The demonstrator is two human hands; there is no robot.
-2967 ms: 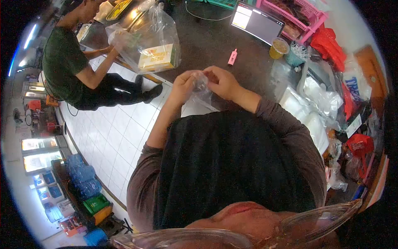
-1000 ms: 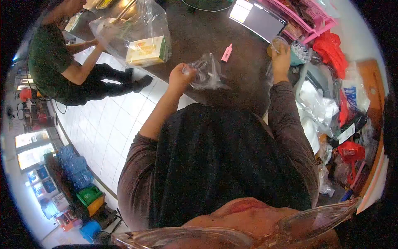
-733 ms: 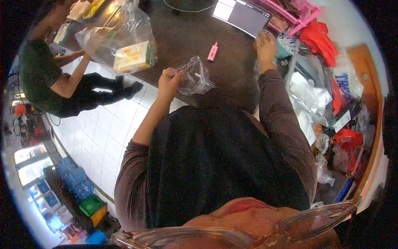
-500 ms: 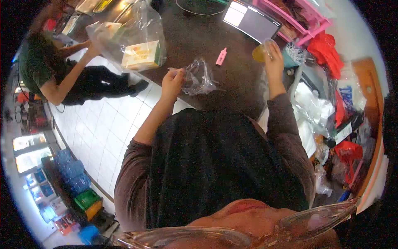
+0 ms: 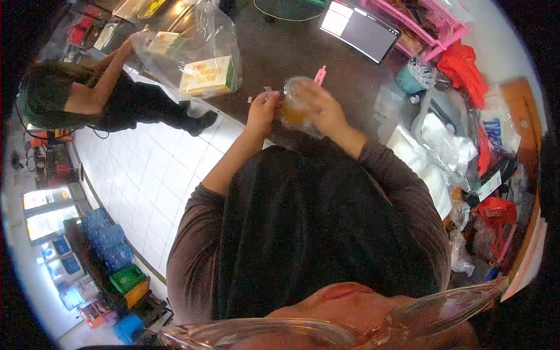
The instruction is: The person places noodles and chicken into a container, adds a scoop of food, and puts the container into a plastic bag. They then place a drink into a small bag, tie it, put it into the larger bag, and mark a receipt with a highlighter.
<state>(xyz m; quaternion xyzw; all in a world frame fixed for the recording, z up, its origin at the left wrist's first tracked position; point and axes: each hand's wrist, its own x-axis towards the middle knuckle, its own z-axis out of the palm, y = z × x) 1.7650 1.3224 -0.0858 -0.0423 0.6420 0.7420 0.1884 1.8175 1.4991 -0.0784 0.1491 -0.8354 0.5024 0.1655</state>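
Note:
My right hand (image 5: 325, 112) is wrapped round a clear plastic cup (image 5: 294, 113) with yellow-orange liquid low in it, near the front of the dark table. Close on the cup's left, my left hand (image 5: 264, 112) pinches the edge of a thin clear plastic bag (image 5: 268, 90). Most of that bag is hidden by the cup and my hands, and the cup overlaps it in this view. Just beyond my right fingers lies a pink highlighter (image 5: 320, 75), partly covered.
A large clear bag with yellow-and-white boxes (image 5: 207, 76) stands at the table's left edge, a person (image 5: 87, 96) beside it. Behind are a lit tablet (image 5: 360, 29) and a pink basket (image 5: 434, 35). To the right, a tub of white sticks (image 5: 413, 77) adjoins piled plastic bags (image 5: 446, 143).
My right hand has brought the cup from the right side of the table leftward to the bag at my left hand. The person at left has shifted posture.

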